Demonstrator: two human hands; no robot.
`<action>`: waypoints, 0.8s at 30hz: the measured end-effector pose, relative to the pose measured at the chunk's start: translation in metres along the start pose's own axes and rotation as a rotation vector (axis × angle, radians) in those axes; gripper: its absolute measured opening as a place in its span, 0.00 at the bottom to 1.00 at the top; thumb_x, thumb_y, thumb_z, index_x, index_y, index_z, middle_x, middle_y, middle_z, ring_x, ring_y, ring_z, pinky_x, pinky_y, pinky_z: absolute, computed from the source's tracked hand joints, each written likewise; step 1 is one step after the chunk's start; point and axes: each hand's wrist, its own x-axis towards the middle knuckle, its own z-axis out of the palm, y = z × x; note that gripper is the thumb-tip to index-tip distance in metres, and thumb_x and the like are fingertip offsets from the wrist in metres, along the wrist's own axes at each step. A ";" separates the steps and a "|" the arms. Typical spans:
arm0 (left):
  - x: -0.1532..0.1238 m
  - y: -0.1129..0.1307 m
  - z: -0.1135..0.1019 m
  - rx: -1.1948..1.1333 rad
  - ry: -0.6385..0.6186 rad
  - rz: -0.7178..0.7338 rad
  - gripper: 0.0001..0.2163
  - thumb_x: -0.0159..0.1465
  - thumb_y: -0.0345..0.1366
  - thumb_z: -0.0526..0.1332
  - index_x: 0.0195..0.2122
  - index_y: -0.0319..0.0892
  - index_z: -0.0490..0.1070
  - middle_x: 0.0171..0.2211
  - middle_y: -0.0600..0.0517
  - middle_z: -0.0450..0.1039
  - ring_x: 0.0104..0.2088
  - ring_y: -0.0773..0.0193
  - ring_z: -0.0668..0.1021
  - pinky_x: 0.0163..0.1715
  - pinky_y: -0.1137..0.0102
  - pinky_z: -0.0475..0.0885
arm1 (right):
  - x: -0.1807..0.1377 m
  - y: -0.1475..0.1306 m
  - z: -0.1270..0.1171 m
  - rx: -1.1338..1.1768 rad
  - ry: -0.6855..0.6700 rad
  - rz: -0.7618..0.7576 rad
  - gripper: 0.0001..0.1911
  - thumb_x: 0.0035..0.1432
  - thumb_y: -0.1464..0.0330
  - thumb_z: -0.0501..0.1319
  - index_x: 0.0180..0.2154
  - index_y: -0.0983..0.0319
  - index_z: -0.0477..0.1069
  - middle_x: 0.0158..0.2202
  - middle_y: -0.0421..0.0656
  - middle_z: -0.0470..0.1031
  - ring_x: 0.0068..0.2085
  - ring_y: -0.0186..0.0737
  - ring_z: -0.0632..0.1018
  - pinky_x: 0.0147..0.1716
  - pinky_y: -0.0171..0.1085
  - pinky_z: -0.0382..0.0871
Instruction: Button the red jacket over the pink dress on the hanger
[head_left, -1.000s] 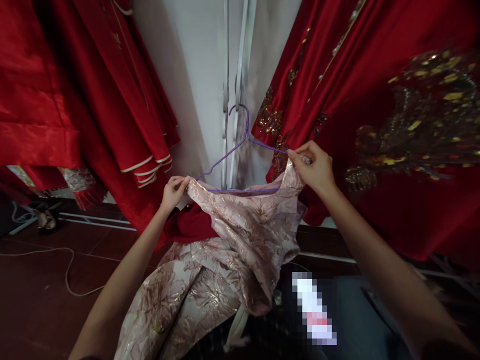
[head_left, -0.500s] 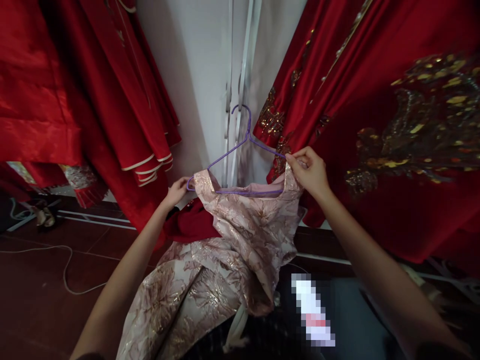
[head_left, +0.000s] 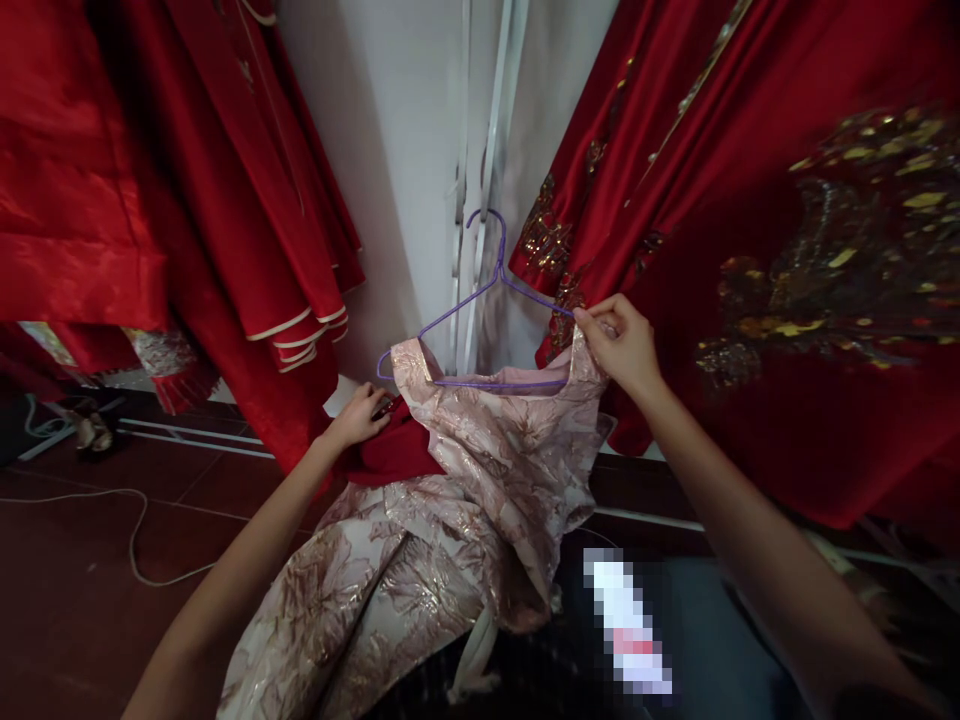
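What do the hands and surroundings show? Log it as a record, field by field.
Right hand: pinches the dress at a strap
Left hand: at the red cloth, below the hanger; grip unclear
Hanger: purple, under both straps, left end sticking out
Dress: pale, floral, shiny
Both sides: red garments
Floor, left: cable, shoes

The dress point(head_left: 517, 445) sits on the hanger point(head_left: 501, 262) before a wall point(head_left: 405, 70).

Dim lt, glints on garment point(head_left: 517, 440), soft shadow on wall point(head_left: 420, 130); edges stretched, pixelated patch point(head_left: 628, 622)
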 end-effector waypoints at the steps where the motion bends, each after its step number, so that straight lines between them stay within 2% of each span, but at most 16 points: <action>1: 0.001 0.001 0.002 -0.020 0.020 0.000 0.15 0.54 0.37 0.59 0.44 0.43 0.70 0.39 0.45 0.69 0.39 0.57 0.73 0.41 0.63 0.69 | 0.000 0.000 0.000 0.000 0.000 -0.004 0.14 0.54 0.53 0.58 0.30 0.58 0.65 0.24 0.40 0.72 0.26 0.39 0.73 0.28 0.39 0.66; 5: 0.011 0.004 0.007 -0.274 0.050 -0.153 0.10 0.56 0.41 0.59 0.35 0.44 0.73 0.33 0.47 0.73 0.31 0.60 0.74 0.37 0.65 0.69 | 0.000 -0.001 0.000 0.003 0.009 -0.012 0.14 0.54 0.54 0.58 0.30 0.58 0.66 0.25 0.40 0.73 0.27 0.40 0.74 0.28 0.40 0.67; 9: 0.028 0.006 0.001 -0.395 0.133 -0.239 0.15 0.59 0.48 0.54 0.32 0.42 0.72 0.30 0.48 0.75 0.30 0.60 0.75 0.35 0.66 0.70 | 0.000 -0.003 -0.001 -0.003 0.018 -0.015 0.14 0.53 0.53 0.58 0.30 0.57 0.66 0.25 0.40 0.74 0.27 0.40 0.75 0.28 0.39 0.67; 12: 0.040 0.009 -0.017 -0.473 0.230 -0.291 0.20 0.60 0.51 0.50 0.31 0.40 0.71 0.29 0.48 0.75 0.30 0.62 0.75 0.33 0.68 0.70 | -0.001 -0.008 -0.006 -0.030 0.037 -0.004 0.14 0.53 0.54 0.59 0.30 0.57 0.66 0.26 0.41 0.74 0.28 0.41 0.75 0.30 0.40 0.67; 16: 0.059 0.027 -0.059 -0.688 0.525 -0.390 0.16 0.57 0.49 0.57 0.25 0.39 0.68 0.23 0.54 0.68 0.26 0.68 0.71 0.31 0.72 0.67 | -0.008 -0.027 -0.014 -0.085 0.064 0.009 0.13 0.53 0.55 0.60 0.29 0.57 0.66 0.28 0.41 0.75 0.31 0.42 0.76 0.32 0.40 0.68; 18: 0.071 0.047 -0.081 -0.738 0.608 -0.337 0.15 0.58 0.46 0.58 0.24 0.39 0.65 0.21 0.56 0.64 0.25 0.70 0.68 0.31 0.74 0.66 | -0.015 -0.042 -0.017 -0.104 0.066 -0.003 0.11 0.55 0.56 0.59 0.28 0.56 0.66 0.28 0.41 0.75 0.32 0.43 0.76 0.33 0.41 0.68; 20: 0.084 0.078 -0.098 -0.741 0.661 -0.252 0.15 0.60 0.45 0.58 0.24 0.39 0.63 0.21 0.57 0.60 0.25 0.71 0.67 0.31 0.75 0.65 | -0.025 -0.059 -0.017 -0.125 0.071 -0.017 0.10 0.56 0.57 0.58 0.29 0.56 0.65 0.28 0.41 0.75 0.32 0.43 0.76 0.35 0.41 0.68; 22: 0.093 0.117 -0.103 -0.692 0.676 -0.151 0.14 0.62 0.44 0.57 0.26 0.39 0.64 0.22 0.57 0.58 0.27 0.70 0.68 0.33 0.74 0.65 | -0.036 -0.075 -0.015 -0.150 0.080 -0.023 0.10 0.57 0.58 0.57 0.29 0.55 0.65 0.29 0.40 0.75 0.32 0.43 0.76 0.35 0.41 0.67; 24: 0.099 0.156 -0.096 -0.567 0.641 -0.023 0.14 0.63 0.44 0.56 0.28 0.38 0.65 0.23 0.56 0.59 0.30 0.68 0.69 0.35 0.73 0.65 | -0.046 -0.086 -0.013 -0.169 0.086 -0.017 0.10 0.57 0.57 0.57 0.30 0.56 0.66 0.29 0.41 0.75 0.32 0.44 0.76 0.35 0.41 0.67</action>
